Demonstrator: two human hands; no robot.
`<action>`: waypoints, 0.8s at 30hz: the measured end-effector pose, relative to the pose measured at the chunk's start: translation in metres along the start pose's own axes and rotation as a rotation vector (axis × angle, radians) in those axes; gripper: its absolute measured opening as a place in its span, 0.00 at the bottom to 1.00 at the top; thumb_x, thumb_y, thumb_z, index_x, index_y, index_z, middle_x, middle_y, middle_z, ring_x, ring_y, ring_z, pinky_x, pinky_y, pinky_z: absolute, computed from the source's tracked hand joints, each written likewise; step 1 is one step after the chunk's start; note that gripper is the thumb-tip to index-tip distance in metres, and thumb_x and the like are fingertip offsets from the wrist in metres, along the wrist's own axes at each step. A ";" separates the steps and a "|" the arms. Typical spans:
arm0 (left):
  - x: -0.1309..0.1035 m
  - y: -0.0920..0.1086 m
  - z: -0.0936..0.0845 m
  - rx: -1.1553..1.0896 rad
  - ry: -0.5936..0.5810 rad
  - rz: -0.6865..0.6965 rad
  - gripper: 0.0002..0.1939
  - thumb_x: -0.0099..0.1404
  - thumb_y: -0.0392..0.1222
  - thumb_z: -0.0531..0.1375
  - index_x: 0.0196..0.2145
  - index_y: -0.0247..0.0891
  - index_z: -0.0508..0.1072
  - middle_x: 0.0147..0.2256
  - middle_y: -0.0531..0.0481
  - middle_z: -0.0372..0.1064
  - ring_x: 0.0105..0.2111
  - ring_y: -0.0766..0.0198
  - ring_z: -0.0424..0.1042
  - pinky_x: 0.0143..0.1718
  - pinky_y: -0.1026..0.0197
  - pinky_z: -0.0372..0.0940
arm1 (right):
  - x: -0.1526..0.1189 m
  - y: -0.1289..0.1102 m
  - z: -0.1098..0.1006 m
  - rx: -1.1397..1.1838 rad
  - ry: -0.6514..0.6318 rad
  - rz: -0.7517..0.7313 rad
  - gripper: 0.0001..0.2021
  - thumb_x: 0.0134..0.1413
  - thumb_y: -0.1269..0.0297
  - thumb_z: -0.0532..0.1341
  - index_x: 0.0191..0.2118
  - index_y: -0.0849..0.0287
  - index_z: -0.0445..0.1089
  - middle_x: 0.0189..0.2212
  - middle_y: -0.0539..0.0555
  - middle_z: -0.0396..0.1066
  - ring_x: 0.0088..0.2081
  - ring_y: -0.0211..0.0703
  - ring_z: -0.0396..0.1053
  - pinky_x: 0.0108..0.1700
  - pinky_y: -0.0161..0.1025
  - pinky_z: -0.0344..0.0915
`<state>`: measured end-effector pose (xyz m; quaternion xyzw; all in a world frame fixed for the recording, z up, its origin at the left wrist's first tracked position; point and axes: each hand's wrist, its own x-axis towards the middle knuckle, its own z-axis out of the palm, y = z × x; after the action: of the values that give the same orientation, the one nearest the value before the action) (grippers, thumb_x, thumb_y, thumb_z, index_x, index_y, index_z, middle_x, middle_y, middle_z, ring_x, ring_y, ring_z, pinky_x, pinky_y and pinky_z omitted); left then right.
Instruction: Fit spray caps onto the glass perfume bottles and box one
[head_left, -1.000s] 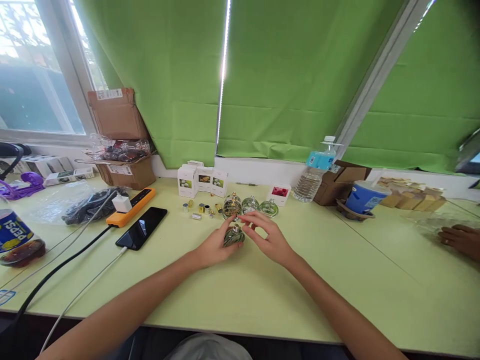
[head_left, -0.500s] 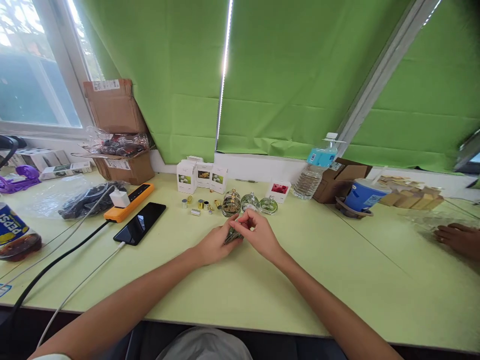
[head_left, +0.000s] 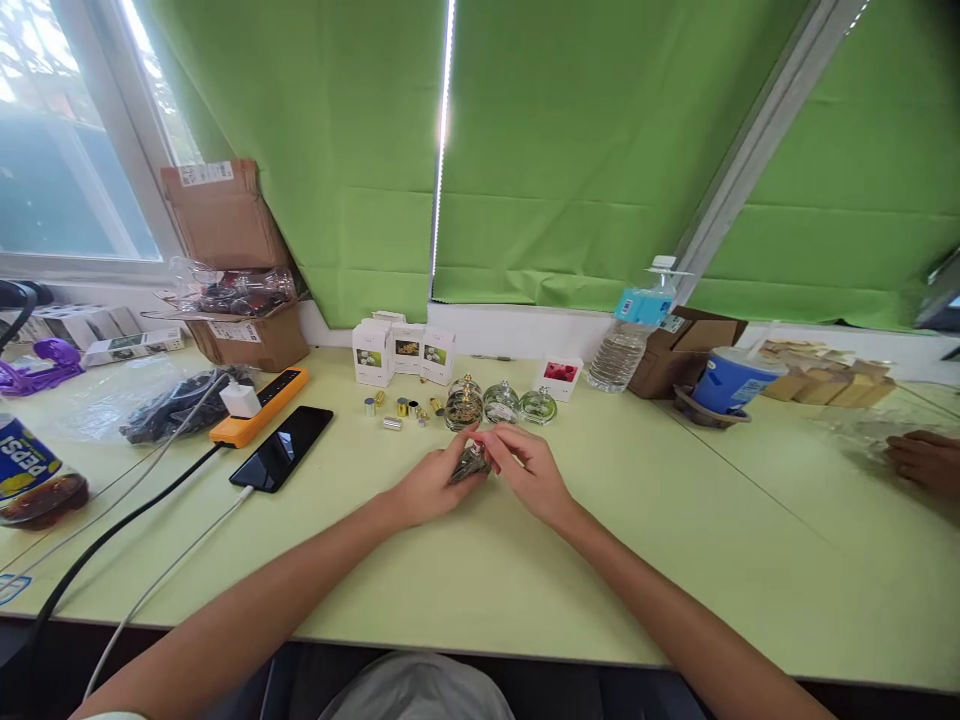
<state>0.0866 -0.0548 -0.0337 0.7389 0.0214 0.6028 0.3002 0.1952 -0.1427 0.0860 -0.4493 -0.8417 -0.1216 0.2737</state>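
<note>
A small glass bottle point(head_left: 470, 463) is wrapped in my left hand point(head_left: 433, 487), just above the pale green table point(head_left: 465, 580). My right hand point(head_left: 531, 473) is closed, its thumb and fingertips pinched at the neck of that bottle; whatever they pinch is too small to make out. Just beyond my hands stand a round glass bottle point(head_left: 463, 405), a second one point(head_left: 500, 403) and a third point(head_left: 538, 404) in a row. Small gold and silver caps point(head_left: 403, 407) lie to their left. White boxes with flower pictures point(head_left: 373, 355) stand behind.
On the left are a phone point(head_left: 281, 449), an orange power strip point(head_left: 260, 408), cables, a Pepsi bottle point(head_left: 34, 470) and a cardboard box point(head_left: 259, 338). A water bottle point(head_left: 619, 345), a blue cup point(head_left: 731, 380) and another person's hand point(head_left: 926, 460) are on the right.
My right hand's fingers have shifted slightly at the bottle's neck, and more of the held bottle shows. The other person's hand has moved a little to the right.
</note>
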 end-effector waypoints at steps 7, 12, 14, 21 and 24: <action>0.001 0.002 0.000 -0.030 0.006 0.011 0.28 0.66 0.48 0.57 0.62 0.41 0.57 0.38 0.48 0.74 0.38 0.57 0.73 0.42 0.54 0.68 | 0.000 0.009 -0.003 0.137 -0.057 0.054 0.14 0.63 0.54 0.57 0.39 0.56 0.76 0.30 0.53 0.69 0.30 0.40 0.64 0.33 0.37 0.63; 0.001 0.004 -0.001 -0.040 0.029 0.006 0.28 0.66 0.48 0.57 0.61 0.41 0.58 0.41 0.46 0.74 0.40 0.56 0.73 0.44 0.54 0.68 | 0.004 0.021 -0.006 0.266 -0.147 0.118 0.15 0.58 0.52 0.62 0.43 0.57 0.74 0.38 0.55 0.71 0.32 0.39 0.66 0.34 0.37 0.66; 0.001 0.004 0.000 -0.033 0.029 -0.004 0.29 0.66 0.48 0.57 0.62 0.41 0.56 0.41 0.47 0.74 0.41 0.56 0.73 0.44 0.54 0.68 | 0.005 0.025 -0.004 0.317 -0.131 0.155 0.14 0.55 0.52 0.65 0.38 0.58 0.72 0.34 0.53 0.70 0.31 0.37 0.65 0.33 0.36 0.66; 0.001 0.002 0.000 0.022 0.022 -0.009 0.30 0.67 0.48 0.56 0.63 0.41 0.55 0.39 0.47 0.74 0.36 0.57 0.73 0.40 0.56 0.67 | 0.006 0.021 0.002 0.325 -0.076 0.191 0.15 0.54 0.52 0.65 0.41 0.57 0.69 0.31 0.51 0.68 0.33 0.38 0.65 0.35 0.35 0.66; -0.001 0.001 0.002 0.051 0.012 -0.023 0.30 0.67 0.46 0.55 0.64 0.41 0.53 0.39 0.46 0.74 0.34 0.57 0.73 0.37 0.56 0.67 | 0.005 0.018 -0.003 0.274 -0.140 0.135 0.17 0.59 0.52 0.61 0.48 0.55 0.72 0.35 0.54 0.68 0.36 0.40 0.66 0.37 0.37 0.67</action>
<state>0.0877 -0.0568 -0.0339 0.7423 0.0471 0.6030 0.2883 0.2085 -0.1301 0.0906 -0.4707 -0.8353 0.0446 0.2806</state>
